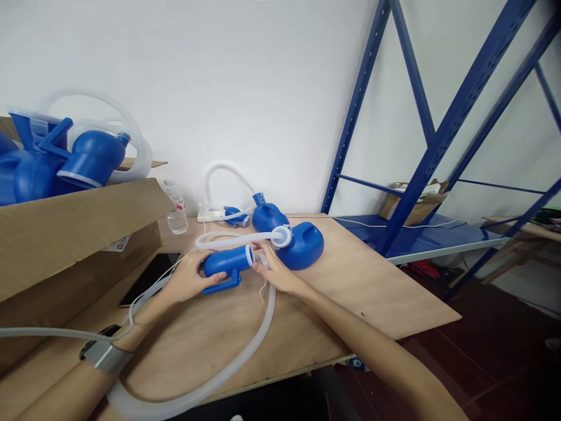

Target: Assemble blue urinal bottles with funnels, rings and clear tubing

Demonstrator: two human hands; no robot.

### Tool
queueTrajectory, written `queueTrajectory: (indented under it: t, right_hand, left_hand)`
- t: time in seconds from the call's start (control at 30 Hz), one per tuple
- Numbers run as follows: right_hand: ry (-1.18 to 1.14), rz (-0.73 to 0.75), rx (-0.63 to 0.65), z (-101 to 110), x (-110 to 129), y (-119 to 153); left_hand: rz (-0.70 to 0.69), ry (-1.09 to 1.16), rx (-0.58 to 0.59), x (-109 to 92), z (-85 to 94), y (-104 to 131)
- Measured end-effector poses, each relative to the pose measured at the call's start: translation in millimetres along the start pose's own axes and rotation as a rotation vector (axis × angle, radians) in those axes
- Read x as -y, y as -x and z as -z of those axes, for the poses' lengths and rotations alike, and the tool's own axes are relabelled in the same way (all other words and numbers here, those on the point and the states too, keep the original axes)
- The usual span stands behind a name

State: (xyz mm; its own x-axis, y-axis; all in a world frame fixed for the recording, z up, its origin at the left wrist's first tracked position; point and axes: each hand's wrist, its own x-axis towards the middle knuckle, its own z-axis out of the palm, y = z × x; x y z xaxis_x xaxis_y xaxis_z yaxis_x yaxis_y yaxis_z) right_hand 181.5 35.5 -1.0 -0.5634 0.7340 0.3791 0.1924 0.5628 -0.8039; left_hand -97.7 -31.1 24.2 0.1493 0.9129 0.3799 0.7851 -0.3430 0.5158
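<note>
My left hand is wrapped round a blue plastic urinal bottle, which lies on its side with its white-rimmed mouth to the right and its handle underneath. Beside that mouth is my right hand, its fingers closed round the white end piece of a translucent hose and close to the rim. Fingers partly hide this end piece. From there the hose loops down along the table's front edge toward my left forearm. Just behind my right hand lies another blue bottle with a white cap and hose.
At the left a cardboard box holds several blue bottles with hoses. A phone, a water bottle and a power strip are on the wooden table. Another blue bottle stands near the wall. Blue shelving rises at right.
</note>
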Motion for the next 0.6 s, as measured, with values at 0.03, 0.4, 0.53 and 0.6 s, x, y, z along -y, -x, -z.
queueTrajectory:
  t: [0.03,0.4,0.53,0.6]
  right_hand:
    - [0.060,-0.032,-0.029,-0.9,-3.3,-4.6]
    - [0.342,0.104,-0.176,-21.4,-19.3,-30.2]
    - [-0.014,0.143,-0.150,-26.9,-9.9,-23.3]
    - [-0.156,0.061,-0.185,-30.9,-5.2,-23.1]
  left_hand:
    - [0.031,-0.066,-0.041,-0.5,0.4,-0.6]
    - [0.089,-0.331,-0.113,-3.0,1.2,0.7]
    - [0.068,-0.327,-0.092,-1.3,-0.5,1.2]
    - [0.041,-0.314,-0.081,-2.4,-2.5,2.0]
